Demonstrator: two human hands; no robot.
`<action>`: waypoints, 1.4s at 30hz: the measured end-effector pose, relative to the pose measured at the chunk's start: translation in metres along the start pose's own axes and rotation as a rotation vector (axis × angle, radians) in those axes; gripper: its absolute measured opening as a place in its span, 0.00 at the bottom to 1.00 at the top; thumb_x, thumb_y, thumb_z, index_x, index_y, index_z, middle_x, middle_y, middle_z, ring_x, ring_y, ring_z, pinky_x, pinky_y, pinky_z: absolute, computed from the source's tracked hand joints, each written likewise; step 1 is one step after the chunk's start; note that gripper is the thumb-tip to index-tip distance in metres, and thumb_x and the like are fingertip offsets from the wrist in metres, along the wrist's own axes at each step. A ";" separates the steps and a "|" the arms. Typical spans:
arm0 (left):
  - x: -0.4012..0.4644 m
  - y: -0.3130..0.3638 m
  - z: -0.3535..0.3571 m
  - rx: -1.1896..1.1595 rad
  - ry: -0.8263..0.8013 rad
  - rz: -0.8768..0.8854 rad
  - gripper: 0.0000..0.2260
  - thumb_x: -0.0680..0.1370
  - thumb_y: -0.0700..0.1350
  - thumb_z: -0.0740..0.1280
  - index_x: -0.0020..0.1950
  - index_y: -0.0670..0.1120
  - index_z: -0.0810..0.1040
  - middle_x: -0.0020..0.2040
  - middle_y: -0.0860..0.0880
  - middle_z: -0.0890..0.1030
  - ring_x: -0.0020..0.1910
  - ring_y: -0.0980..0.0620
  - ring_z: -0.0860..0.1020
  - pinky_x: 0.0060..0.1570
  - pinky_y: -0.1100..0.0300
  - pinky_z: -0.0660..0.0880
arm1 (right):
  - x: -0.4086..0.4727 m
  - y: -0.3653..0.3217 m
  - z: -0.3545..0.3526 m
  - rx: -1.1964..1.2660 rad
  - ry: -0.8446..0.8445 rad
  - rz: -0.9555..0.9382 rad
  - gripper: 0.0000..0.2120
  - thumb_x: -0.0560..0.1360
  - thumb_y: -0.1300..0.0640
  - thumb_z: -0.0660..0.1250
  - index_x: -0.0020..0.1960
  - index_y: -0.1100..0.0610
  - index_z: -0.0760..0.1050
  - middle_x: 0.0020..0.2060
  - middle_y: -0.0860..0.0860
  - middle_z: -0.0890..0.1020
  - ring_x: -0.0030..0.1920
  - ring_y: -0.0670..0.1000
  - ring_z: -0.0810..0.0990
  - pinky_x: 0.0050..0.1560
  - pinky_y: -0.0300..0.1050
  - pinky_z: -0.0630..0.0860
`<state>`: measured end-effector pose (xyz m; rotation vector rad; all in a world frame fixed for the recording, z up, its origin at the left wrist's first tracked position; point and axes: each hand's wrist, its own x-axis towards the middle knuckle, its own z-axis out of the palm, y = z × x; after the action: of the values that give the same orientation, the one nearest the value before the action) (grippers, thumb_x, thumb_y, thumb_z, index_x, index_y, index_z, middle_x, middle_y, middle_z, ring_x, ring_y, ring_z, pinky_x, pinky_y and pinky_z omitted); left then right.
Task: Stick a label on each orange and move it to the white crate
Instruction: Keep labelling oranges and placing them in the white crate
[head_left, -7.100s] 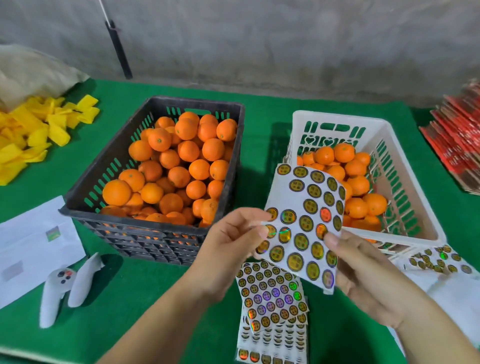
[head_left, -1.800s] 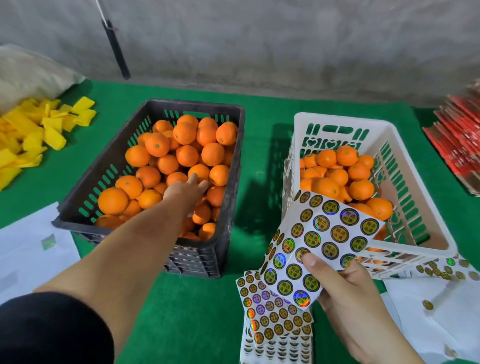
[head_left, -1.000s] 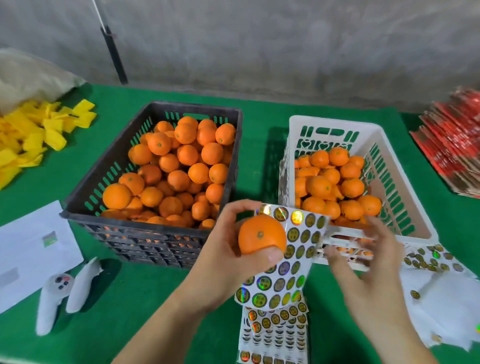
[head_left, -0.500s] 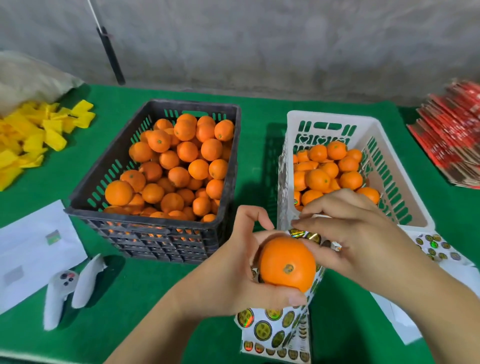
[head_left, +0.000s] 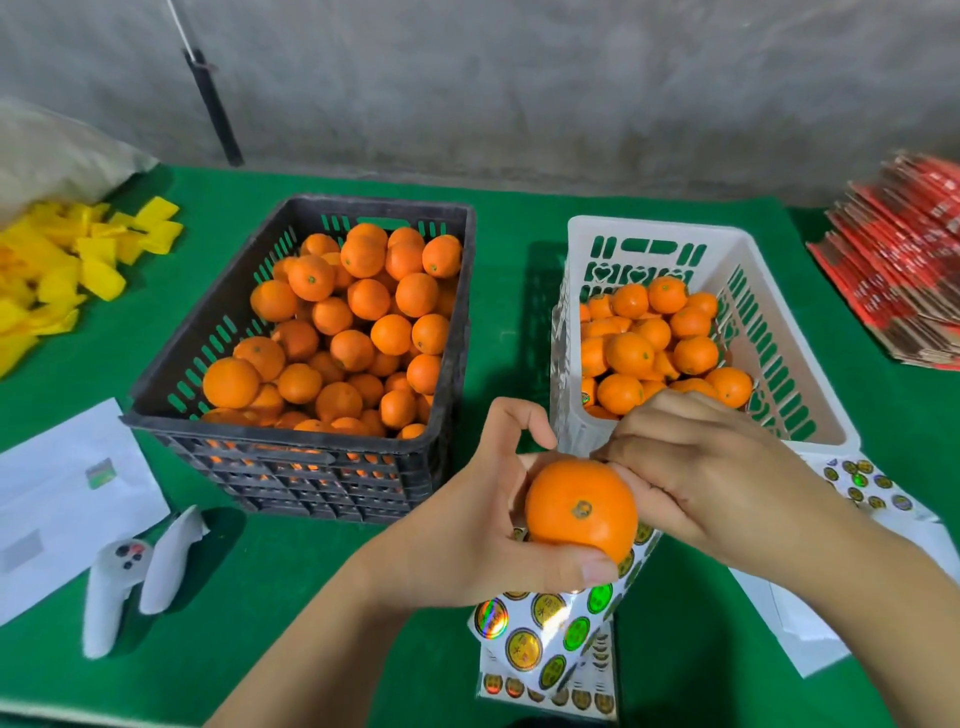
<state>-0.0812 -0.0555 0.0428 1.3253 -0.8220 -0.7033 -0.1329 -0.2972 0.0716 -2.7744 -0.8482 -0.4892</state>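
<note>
left hand (head_left: 467, 525) grips orange (head_left: 581, 509) | right hand (head_left: 696, 467) touches it

A table (head_left: 519, 228) covered in green cloth is seen against a grey wall. On it a black crate (head_left: 291, 457) and a white crate (head_left: 582, 228), both holding oranges, are set side by side. Yellow pieces (head_left: 62, 270), white papers (head_left: 67, 499), a white controller (head_left: 135, 571), sticker sheets (head_left: 545, 691) and red cartons (head_left: 904, 270) are spread around them.
</note>
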 end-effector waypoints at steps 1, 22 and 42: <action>0.000 0.000 0.000 -0.008 -0.019 -0.001 0.30 0.75 0.37 0.78 0.57 0.60 0.61 0.61 0.36 0.79 0.47 0.48 0.82 0.46 0.57 0.78 | -0.001 0.001 -0.001 0.010 -0.013 -0.009 0.16 0.83 0.47 0.64 0.53 0.57 0.86 0.44 0.50 0.84 0.44 0.58 0.81 0.43 0.56 0.78; 0.001 0.005 0.001 0.245 -0.100 -0.106 0.31 0.74 0.43 0.80 0.60 0.55 0.59 0.60 0.44 0.78 0.46 0.45 0.83 0.42 0.58 0.79 | -0.011 0.006 0.006 0.514 -0.144 0.229 0.10 0.82 0.56 0.66 0.44 0.52 0.82 0.42 0.45 0.81 0.44 0.49 0.79 0.47 0.49 0.75; 0.011 -0.003 0.005 0.152 0.001 -0.081 0.29 0.76 0.46 0.78 0.74 0.50 0.72 0.62 0.49 0.81 0.59 0.47 0.82 0.54 0.53 0.80 | -0.038 -0.049 0.007 0.119 0.045 0.284 0.38 0.77 0.40 0.73 0.82 0.49 0.65 0.66 0.48 0.70 0.65 0.47 0.70 0.60 0.43 0.73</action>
<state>-0.0791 -0.0674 0.0417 1.5029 -0.8376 -0.7146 -0.1888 -0.2747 0.0561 -2.7016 -0.4463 -0.4328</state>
